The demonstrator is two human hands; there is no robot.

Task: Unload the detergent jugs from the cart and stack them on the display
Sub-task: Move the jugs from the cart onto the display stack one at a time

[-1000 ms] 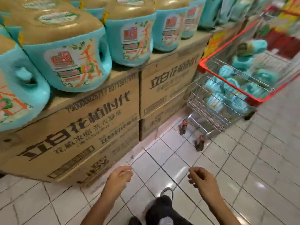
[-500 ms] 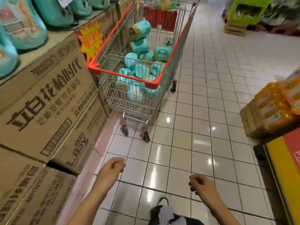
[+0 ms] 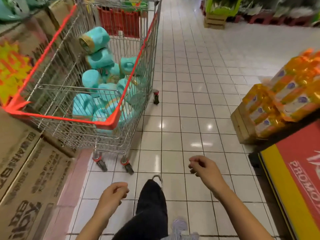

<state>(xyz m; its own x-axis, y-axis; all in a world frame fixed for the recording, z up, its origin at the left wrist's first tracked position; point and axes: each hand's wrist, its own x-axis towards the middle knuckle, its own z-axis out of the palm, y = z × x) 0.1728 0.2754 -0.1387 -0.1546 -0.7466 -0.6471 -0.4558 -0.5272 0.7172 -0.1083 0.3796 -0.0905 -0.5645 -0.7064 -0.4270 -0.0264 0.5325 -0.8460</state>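
Observation:
A wire shopping cart with a red rim stands ahead on the left, pushed against the display. Several turquoise detergent jugs with gold caps lie piled inside it. The display is a stack of brown printed cartons along the left edge, with a blurred jug on top at the far corner. My left hand hangs low in front of me, fingers loosely curled, holding nothing. My right hand is a bit higher and to the right, also loosely curled and empty. Both hands are well short of the cart.
A dark bottle stands on the white tiled floor beside the cart. Orange packs are stacked on a wooden crate at right, above a red and yellow promo panel. My leg and shoe step forward. More displays line the far aisle.
My view has swung from the jug display to the right and I have walked closer to the cart. Both hands stay empty; the right hand has risen slightly.

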